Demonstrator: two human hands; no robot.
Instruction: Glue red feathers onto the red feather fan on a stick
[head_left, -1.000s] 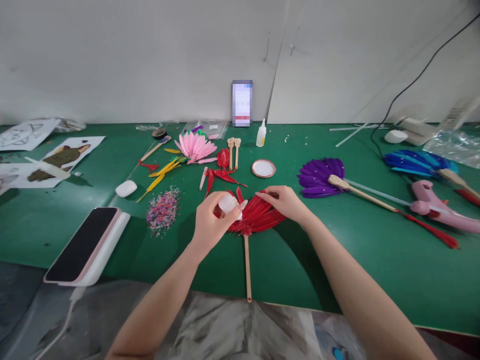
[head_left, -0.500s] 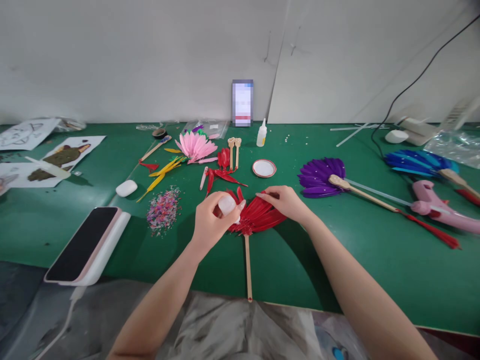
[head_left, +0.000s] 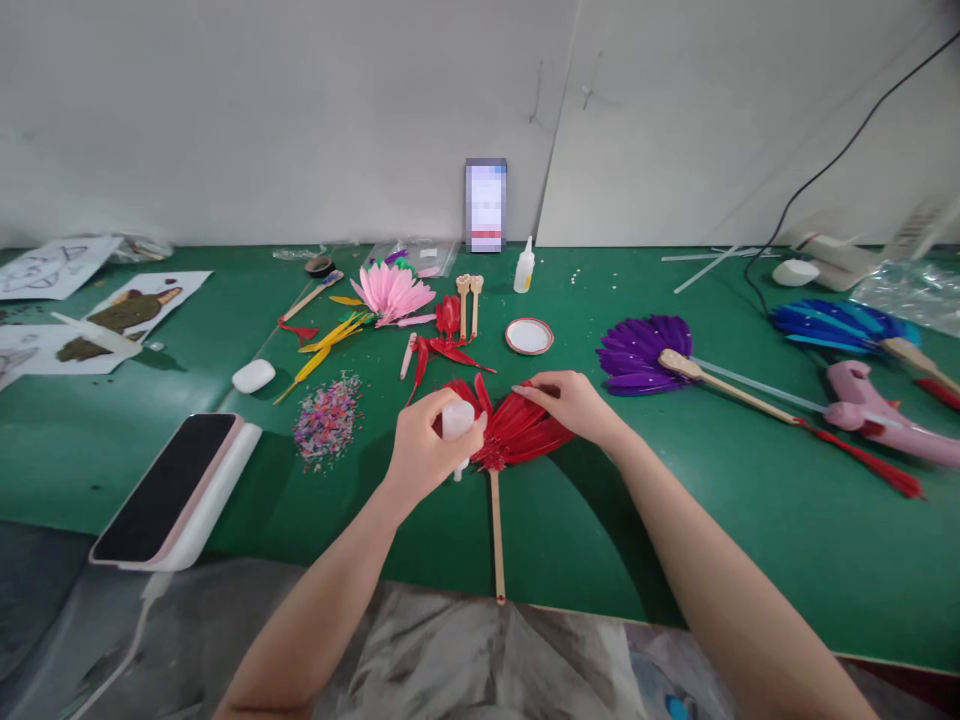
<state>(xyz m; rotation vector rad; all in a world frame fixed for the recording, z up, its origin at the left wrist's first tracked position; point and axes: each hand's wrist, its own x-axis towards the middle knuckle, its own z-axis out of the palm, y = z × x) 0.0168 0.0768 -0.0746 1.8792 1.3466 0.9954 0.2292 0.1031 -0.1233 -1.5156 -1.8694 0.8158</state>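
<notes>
At the near middle of the green table [head_left: 675, 540], a red feather fan [head_left: 521, 432] with a thin wooden stick is lying flat, the stick pointing back toward the person. A small white plastic squeeze bottle [head_left: 456, 420] is being gripped in the left hand [head_left: 420, 455], fingers wrapped tight round it. It is being tipped nozzle-down at the fan's base, where the feathers meet the stick. The right hand [head_left: 574, 405] is being laid on the fan's upper right feathers, fingers loose and stretched, closed on nothing. The two hands are apart, with the fan between them.

Judged step: glue is being put on at the feather roots while the fan is being pinned down. The next move calls for the nozzle to be held steady at the base, a light squeeze only, and the feathers to be held flat so the spread is not being disturbed.

Just behind the fan, loose red feathers [head_left: 442, 350] are lying scattered, with a round white lid [head_left: 529, 337] to their right. A multicoloured confetti pile [head_left: 328, 420] is lying left of the left hand. Further out are a purple feather fan [head_left: 641, 355], a pink glue gun [head_left: 877, 410] and a dark phone on a white block [head_left: 169, 490].
</notes>
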